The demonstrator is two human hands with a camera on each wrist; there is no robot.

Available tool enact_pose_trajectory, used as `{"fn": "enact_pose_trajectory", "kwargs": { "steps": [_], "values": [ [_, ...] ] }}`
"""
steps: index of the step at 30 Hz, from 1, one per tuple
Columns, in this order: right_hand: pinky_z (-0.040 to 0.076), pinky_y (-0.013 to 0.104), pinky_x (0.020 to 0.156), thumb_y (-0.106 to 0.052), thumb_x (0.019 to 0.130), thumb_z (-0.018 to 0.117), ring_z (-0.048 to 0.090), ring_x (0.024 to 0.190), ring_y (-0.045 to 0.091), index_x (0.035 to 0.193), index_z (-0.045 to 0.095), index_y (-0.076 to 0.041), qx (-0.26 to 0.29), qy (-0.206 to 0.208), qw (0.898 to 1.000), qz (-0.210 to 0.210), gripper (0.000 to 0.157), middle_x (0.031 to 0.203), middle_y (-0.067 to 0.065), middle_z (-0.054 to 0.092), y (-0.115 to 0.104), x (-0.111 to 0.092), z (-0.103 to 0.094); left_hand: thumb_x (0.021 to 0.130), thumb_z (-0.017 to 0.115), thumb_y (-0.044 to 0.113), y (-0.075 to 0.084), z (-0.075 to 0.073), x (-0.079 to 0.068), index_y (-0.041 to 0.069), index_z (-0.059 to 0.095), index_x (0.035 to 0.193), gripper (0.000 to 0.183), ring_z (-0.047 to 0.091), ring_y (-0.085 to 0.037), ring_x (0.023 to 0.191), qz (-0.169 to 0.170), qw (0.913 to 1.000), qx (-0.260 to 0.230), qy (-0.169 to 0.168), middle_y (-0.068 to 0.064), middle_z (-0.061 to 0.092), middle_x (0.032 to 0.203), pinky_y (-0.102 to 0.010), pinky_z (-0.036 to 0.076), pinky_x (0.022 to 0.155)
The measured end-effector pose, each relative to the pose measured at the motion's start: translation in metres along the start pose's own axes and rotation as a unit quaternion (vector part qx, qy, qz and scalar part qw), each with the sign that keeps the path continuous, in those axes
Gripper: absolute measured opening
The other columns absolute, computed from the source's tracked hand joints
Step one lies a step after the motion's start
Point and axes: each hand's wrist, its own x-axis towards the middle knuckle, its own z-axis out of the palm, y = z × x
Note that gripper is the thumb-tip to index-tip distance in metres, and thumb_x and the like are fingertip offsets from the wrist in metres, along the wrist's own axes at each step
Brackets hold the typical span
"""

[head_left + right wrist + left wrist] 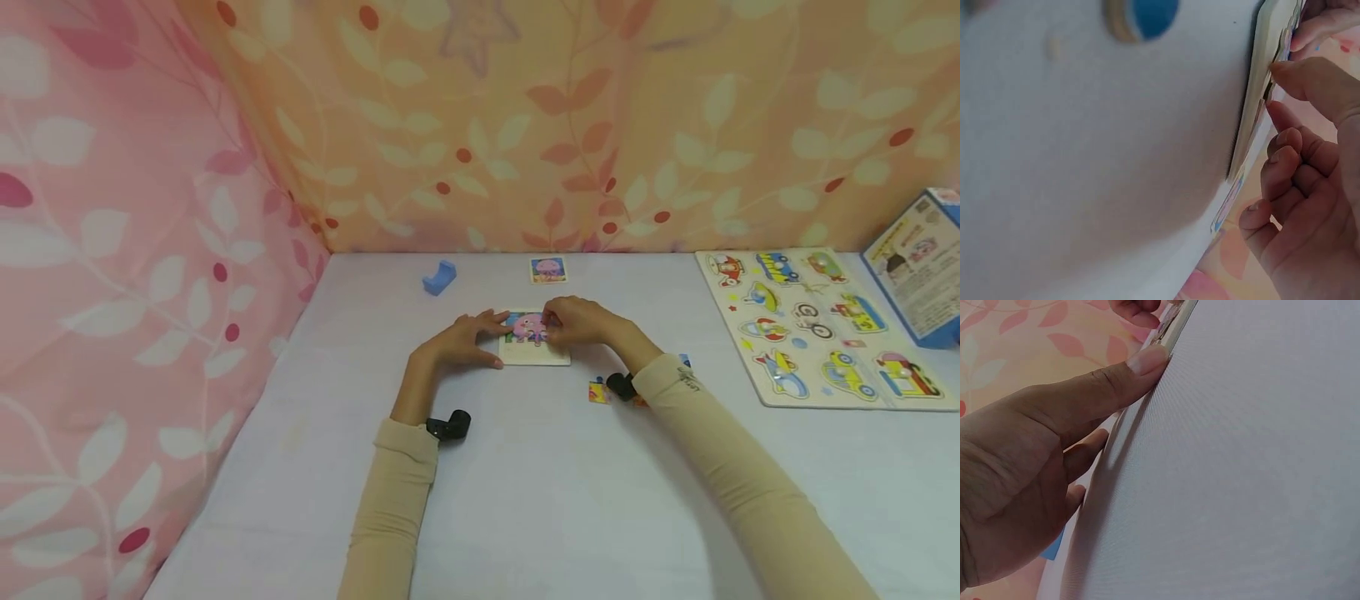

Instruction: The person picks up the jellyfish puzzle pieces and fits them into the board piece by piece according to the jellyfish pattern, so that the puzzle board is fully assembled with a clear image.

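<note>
A small jigsaw board [534, 357] lies flat on the white cloth, its upper part filled with a pink cartoon picture [527, 326] and its lower strip pale and bare. My left hand [459, 342] rests at the board's left side, fingers extended, thumb against the lower left corner. In the left wrist view the thumb [1094, 394] presses the board's edge. At the right side of the picture, my right hand [583, 322] pinches a puzzle piece between thumb and forefinger; the fingers mostly hide it. In the right wrist view the fingertips [1288, 75] meet at the board's edge.
Loose jigsaw pieces [598, 391] lie near the right wrist, partly covered by it. A small picture card [549, 269] and a blue plastic holder [439, 277] sit further back. To the right are a vehicle peg-puzzle board [817, 333] and a blue-edged box [918, 258].
</note>
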Motion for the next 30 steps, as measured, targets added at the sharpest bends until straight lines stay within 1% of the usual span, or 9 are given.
{"fn": "enact_pose_trajectory", "kwargs": {
  "steps": [2,5,8,11,15,19,24,27,30],
  "values": [
    [0.040,0.028,0.064,-0.017,0.075,0.067,0.049,0.076,0.017,0.101,0.062,-0.005,0.008,0.007,1.000,0.002,0.029,0.083,0.004,0.056,0.000,0.001,0.001,0.074,0.074,0.040,0.000,-0.001,0.001,0.026,0.049,0.133,0.066,0.011,-0.013,0.143,0.000,1.0000,0.000,0.000,0.015,0.025,0.151,-0.045,0.007,0.116],
    [0.037,0.027,0.062,-0.027,0.078,0.070,0.047,0.075,0.017,0.109,0.064,-0.006,0.005,0.013,1.000,0.009,0.038,0.083,0.005,0.054,0.000,0.002,0.001,0.074,0.074,0.040,0.001,-0.002,0.002,0.026,0.050,0.133,0.065,0.011,-0.014,0.143,-0.001,1.0000,-0.003,0.000,0.015,0.024,0.151,-0.046,0.006,0.116],
    [0.032,0.026,0.057,-0.036,0.077,0.072,0.043,0.070,0.017,0.115,0.066,-0.008,-0.016,0.013,1.000,0.013,0.047,0.078,0.004,0.050,-0.003,0.003,0.001,0.073,0.074,0.041,0.000,-0.003,0.003,0.027,0.050,0.133,0.066,0.011,-0.013,0.143,-0.004,1.0000,-0.005,-0.001,0.015,0.024,0.151,-0.047,0.006,0.116],
    [0.027,0.025,0.053,-0.041,0.075,0.073,0.039,0.066,0.016,0.115,0.066,-0.008,-0.043,0.014,0.999,0.012,0.052,0.074,0.003,0.045,-0.008,0.003,0.003,0.073,0.074,0.040,-0.001,-0.002,0.003,0.027,0.050,0.133,0.066,0.011,-0.013,0.143,-0.006,1.0000,-0.005,-0.001,0.016,0.024,0.151,-0.046,0.006,0.116],
    [0.027,0.026,0.053,-0.041,0.073,0.074,0.040,0.064,0.017,0.112,0.067,-0.008,-0.070,0.029,0.997,0.011,0.052,0.074,0.003,0.044,-0.015,0.003,0.004,0.073,0.074,0.041,-0.002,-0.001,0.003,0.027,0.049,0.133,0.066,0.011,-0.013,0.143,0.001,1.0000,0.000,-0.001,0.015,0.025,0.150,-0.045,0.006,0.116],
    [0.028,0.026,0.054,-0.040,0.074,0.074,0.041,0.066,0.017,0.109,0.069,-0.008,-0.071,0.030,0.997,0.019,0.047,0.074,0.003,0.045,-0.018,0.002,0.005,0.073,0.074,0.042,0.000,-0.001,0.004,0.026,0.050,0.133,0.066,0.012,-0.015,0.143,0.009,1.0000,0.000,-0.002,0.014,0.026,0.150,-0.045,0.006,0.116],
    [0.032,0.027,0.056,-0.038,0.074,0.075,0.043,0.070,0.017,0.109,0.068,-0.008,-0.043,0.021,0.997,0.056,0.047,0.080,0.004,0.055,-0.021,0.005,0.005,0.074,0.074,0.041,0.001,-0.002,0.004,0.026,0.049,0.133,0.066,0.011,-0.015,0.143,0.005,1.0000,0.001,-0.006,0.014,0.025,0.151,-0.045,0.005,0.116],
    [0.037,0.029,0.058,-0.038,0.071,0.077,0.046,0.072,0.017,0.106,0.070,-0.009,-0.030,0.023,0.996,0.077,0.046,0.091,0.007,0.066,-0.023,0.009,0.006,0.074,0.074,0.040,0.001,-0.002,0.003,0.024,0.049,0.134,0.066,0.012,-0.015,0.143,0.008,1.0000,0.001,-0.006,0.012,0.025,0.151,-0.046,0.005,0.116],
    [0.043,0.034,0.061,-0.039,0.070,0.077,0.051,0.077,0.018,0.106,0.070,-0.011,-0.029,0.013,0.996,0.086,0.046,0.103,0.008,0.069,-0.024,0.012,0.005,0.074,0.075,0.038,0.001,-0.001,0.002,0.023,0.049,0.133,0.066,0.012,-0.016,0.143,0.005,1.0000,-0.008,-0.003,0.012,0.026,0.151,-0.046,0.007,0.116]
  ]
}}
